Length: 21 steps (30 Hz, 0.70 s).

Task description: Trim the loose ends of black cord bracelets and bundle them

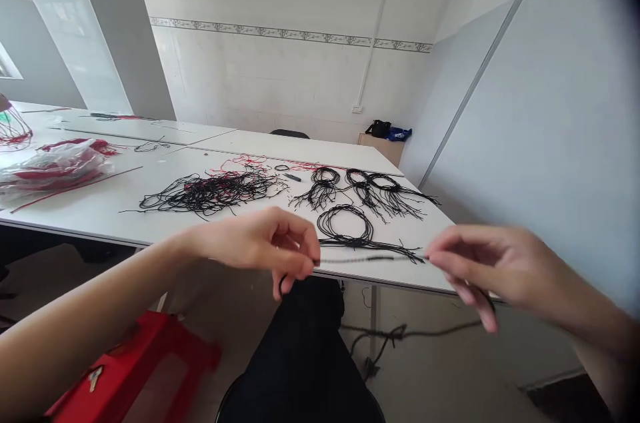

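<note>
A black braided cord (381, 258) is stretched nearly level between my two hands, just over the table's front edge. My left hand (273, 246) pinches one end of that stretch between thumb and fingers, with a small loop of cord at its lower fingers. On the other side my right hand (487, 263) pinches the cord too, its lower fingers partly curled. Below hangs a slack, blurred length with a knot (395, 335), running up to the right hand. Just beyond the hands lies a coiled black cord bundle (345, 224).
Further back are more coiled bundles (385, 183), a tangled pile of black cords (210, 191), red cords (245, 160) and a dark small tool (292, 177). Plastic bags with red cord (65, 166) lie left. A red stool (145, 363) bearing keys (94, 378) stands below.
</note>
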{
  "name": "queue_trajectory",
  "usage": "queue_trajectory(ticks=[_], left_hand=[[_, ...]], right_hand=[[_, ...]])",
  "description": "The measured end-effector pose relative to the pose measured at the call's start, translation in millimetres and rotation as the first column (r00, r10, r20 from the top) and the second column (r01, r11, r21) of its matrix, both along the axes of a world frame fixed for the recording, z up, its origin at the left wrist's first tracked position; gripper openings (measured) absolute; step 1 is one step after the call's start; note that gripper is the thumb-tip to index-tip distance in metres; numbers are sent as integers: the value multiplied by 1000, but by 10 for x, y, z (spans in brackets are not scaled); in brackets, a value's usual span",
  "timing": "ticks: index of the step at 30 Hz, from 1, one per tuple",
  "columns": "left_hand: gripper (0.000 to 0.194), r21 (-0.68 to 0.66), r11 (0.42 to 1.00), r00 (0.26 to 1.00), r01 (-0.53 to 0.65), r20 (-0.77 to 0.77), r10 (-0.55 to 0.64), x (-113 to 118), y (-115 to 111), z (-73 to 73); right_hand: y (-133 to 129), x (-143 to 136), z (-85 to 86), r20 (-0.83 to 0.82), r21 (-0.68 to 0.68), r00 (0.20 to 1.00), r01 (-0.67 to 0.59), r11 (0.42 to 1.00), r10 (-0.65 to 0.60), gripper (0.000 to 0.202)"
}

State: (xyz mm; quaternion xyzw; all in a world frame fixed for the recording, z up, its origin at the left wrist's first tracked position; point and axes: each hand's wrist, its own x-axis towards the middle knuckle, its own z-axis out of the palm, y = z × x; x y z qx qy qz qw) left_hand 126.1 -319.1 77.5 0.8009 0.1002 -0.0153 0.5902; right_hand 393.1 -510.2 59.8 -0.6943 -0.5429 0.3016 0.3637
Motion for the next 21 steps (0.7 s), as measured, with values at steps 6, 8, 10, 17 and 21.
queue_trajectory(ticks=[6, 8, 10, 17, 21], left_hand=[[18, 351, 858, 915, -375, 288, 282, 906, 637, -177], [19, 423, 759, 864, -496, 327, 382, 1187, 842, -329], [16, 514, 662, 838, -545, 341, 425, 1335, 933, -528], [34, 803, 526, 951, -281, 161, 263, 1154, 333, -1271], [31, 859, 482, 971, -172, 67, 228, 1165, 45, -1388]], right_hand=[[1056, 496, 33, 184, 224, 962, 160, 961, -203, 30], [1357, 609, -73, 243, 246, 926, 228, 942, -288, 26], [1474, 649, -245, 320, 258, 884, 264, 929, -340, 24], [943, 402, -1060, 505, 67, 846, 159, 985, -171, 28], [817, 319, -1273, 529, 11, 836, 167, 986, -147, 25]])
